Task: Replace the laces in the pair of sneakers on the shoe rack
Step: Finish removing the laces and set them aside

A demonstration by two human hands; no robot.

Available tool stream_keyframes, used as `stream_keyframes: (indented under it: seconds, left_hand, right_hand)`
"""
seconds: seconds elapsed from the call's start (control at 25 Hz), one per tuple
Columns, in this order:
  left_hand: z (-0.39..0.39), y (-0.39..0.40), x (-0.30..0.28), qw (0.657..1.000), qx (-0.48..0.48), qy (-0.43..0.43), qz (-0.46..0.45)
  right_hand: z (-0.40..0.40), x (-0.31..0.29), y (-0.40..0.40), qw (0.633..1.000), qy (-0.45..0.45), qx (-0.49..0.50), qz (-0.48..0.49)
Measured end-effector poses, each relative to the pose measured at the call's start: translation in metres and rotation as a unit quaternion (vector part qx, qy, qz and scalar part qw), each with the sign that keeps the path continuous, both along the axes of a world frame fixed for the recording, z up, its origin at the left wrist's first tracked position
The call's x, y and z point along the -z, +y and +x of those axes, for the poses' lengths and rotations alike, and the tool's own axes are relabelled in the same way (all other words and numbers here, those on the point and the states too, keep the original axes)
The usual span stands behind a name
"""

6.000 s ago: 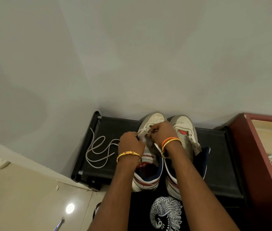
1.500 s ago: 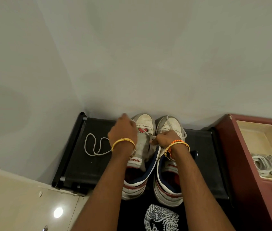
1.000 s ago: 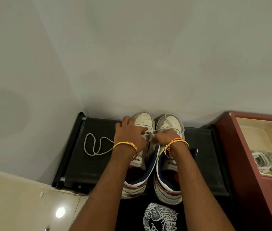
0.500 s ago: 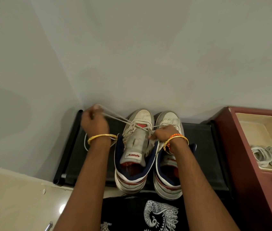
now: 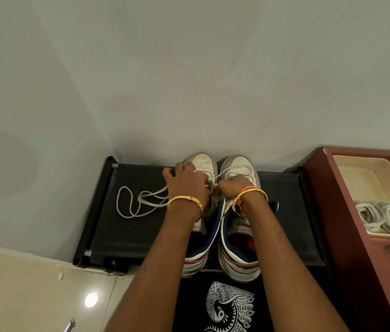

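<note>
Half a second back the left hand (image 5: 185,185) was drawn out over the left end of the rack with the lace taut; it has since come back in over the toe of the left sneaker, and the slack of the white flat shoelace (image 5: 139,202) has fallen in loops on the rack at centre left of the frame.

Head view: two white leather sneakers with navy collars and red trim stand side by side, toes to the wall, on a black fabric-topped shoe rack (image 5: 284,212) in the lower middle of the frame. The left sneaker (image 5: 203,164) is partly covered by the left hand, whose fingers are curled over its lacing area; whether they pinch the lace I cannot tell. The right hand (image 5: 233,188) is closed in a fist on the lace where it leaves the eyelets, just beside the right sneaker (image 5: 239,236). Each wrist carries a gold bangle; the right also has an orange thread band.

A plain grey wall (image 5: 189,80) fills the upper frame, with glossy beige floor tile (image 5: 21,295) at lower left. At right stands one maroon cabinet (image 5: 356,259) holding one cream tray (image 5: 366,178) with several bundles of white laces, their count unclear.
</note>
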State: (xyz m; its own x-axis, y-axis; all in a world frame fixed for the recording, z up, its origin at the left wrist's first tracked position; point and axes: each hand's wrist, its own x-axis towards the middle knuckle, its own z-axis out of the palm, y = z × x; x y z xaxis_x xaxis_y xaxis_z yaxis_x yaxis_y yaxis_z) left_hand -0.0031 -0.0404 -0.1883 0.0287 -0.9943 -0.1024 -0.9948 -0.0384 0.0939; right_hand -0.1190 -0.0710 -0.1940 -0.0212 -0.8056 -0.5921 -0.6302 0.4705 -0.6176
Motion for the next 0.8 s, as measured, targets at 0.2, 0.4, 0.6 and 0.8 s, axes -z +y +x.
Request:
stream_keyframes:
  seconds: [0.2,0.4,0.6,0.8]
  left_hand:
    - [0.004,-0.005,0.004,0.991,-0.08,0.097,-0.035]
    - [0.037,0.002,-0.017,0.911,-0.249,0.292,-0.151]
    - [0.088,0.008,-0.029,0.608,-0.431,0.566,-0.351]
    - [0.112,0.015,-0.04,0.426,-0.532,0.617,-0.393]
  right_hand:
    - [0.0,0.001,0.0,1.0,-0.011,0.002,0.0]
    - [0.001,-0.004,0.002,1.0,-0.027,0.008,0.0]
    - [0.0,-0.001,0.001,1.0,-0.022,0.012,0.005]
    - [0.0,0.004,0.0,1.0,0.0,0.006,-0.005]
